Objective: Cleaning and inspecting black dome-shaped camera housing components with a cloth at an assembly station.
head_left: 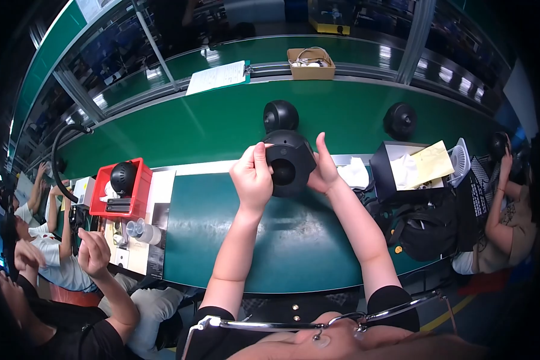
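Observation:
I hold a black rounded housing [288, 165] with a round opening facing me, lifted above the green mat [294, 240]. My left hand [253, 175] grips its left side with fingers curled over the edge. My right hand [322, 169] clasps its right side, thumb raised along the rim. Just behind it on the green conveyor belt [210, 129] sits another black dome-shaped unit [280, 115], and a third black dome unit [400, 120] lies farther right.
A red bin [139, 189] holding a black dome unit stands at left, beside small bottles [139, 230]. A black box with paper and a yellow sheet [431, 163] sits at right. A cardboard box [311, 63] and papers [217, 77] lie beyond. People work at both sides.

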Available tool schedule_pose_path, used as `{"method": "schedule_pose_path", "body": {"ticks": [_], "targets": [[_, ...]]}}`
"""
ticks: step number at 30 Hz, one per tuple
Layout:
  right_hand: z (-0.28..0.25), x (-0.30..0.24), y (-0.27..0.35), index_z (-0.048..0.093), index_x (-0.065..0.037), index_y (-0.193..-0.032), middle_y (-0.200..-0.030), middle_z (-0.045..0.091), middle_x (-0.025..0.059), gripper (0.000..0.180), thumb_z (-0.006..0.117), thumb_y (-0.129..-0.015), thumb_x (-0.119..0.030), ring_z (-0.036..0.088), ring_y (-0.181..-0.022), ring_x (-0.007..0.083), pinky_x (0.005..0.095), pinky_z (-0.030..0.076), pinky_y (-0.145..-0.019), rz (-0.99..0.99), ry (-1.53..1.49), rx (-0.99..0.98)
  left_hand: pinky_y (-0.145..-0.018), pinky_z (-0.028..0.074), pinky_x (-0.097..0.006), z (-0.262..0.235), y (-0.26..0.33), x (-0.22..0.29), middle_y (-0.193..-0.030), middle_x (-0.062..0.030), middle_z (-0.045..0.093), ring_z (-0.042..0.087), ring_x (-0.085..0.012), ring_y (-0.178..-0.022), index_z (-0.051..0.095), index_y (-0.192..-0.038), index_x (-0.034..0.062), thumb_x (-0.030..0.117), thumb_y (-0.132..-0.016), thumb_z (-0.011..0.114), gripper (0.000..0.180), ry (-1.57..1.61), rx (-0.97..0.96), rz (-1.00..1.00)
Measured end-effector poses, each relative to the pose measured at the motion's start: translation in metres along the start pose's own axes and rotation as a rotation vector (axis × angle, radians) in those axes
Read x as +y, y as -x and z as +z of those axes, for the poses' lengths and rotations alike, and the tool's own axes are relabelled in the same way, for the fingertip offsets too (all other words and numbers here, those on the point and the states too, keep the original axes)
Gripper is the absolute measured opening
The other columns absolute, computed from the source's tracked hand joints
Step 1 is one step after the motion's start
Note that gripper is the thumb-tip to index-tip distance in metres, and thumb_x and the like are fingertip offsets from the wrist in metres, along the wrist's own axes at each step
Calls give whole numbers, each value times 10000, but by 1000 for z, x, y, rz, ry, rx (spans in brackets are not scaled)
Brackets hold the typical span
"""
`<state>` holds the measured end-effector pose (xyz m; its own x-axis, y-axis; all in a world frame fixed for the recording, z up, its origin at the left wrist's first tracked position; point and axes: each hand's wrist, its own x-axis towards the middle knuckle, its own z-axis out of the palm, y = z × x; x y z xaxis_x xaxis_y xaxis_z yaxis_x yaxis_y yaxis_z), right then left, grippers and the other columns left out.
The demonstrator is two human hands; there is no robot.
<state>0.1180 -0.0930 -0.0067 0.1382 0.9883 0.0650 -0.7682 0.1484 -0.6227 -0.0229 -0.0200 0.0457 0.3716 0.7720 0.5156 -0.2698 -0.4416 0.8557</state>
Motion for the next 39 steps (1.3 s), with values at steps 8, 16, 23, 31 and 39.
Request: {"method": "schedule_pose_path", "body": {"ticks": [8, 16, 23, 31, 39], "targets": [[1, -1, 4, 469, -46, -1211, -1146, 558, 98, 539, 441, -885, -474, 554, -1043, 194, 351, 459, -883, -104, 110, 58, -548, 464, -320, 0, -5, 15, -799, -77, 555, 576, -232, -694, 620, -848, 29, 356, -509, 818, 512, -429, -151, 440], [-2, -5, 8, 527, -44, -1114, -1036, 589, 66, 458, 539, -848, -417, 565, -928, 130, 277, 458, -792, -91, 365, 260, -445, 347, -232, -8, -14, -14, -503, -9, 528, 444, -49, -487, 586, -584, -11, 130, -788, 651, 257, 115, -207, -185], [-2, -3, 7, 553, -59, -1081, -1006, 603, 49, 440, 525, -854, -435, 575, -912, 131, 284, 459, -799, -75, 256, 212, -559, 454, -240, -6, -11, 6, -668, -72, 619, 581, -124, -585, 616, -780, 6, 134, -664, 750, 219, -176, -425, 244], [20, -11, 13, 566, -55, -1047, -977, 602, 44, 392, 509, -877, -404, 567, -890, 118, 260, 446, -803, -92, 347, 324, -455, 362, -229, -11, -14, -13, -551, -18, 544, 478, -80, -491, 601, -671, -10, 175, -872, 555, 277, 65, -246, -16], [33, -15, 19, 531, 1, -1145, -1073, 573, 103, 556, 238, -960, -434, 531, -978, 160, 289, 403, -870, -448, 553, 384, -457, 288, -304, -1, -17, -28, -520, -51, 361, 369, -198, -504, 371, -520, 50, 225, -556, 783, 449, -201, -321, 431]]}}
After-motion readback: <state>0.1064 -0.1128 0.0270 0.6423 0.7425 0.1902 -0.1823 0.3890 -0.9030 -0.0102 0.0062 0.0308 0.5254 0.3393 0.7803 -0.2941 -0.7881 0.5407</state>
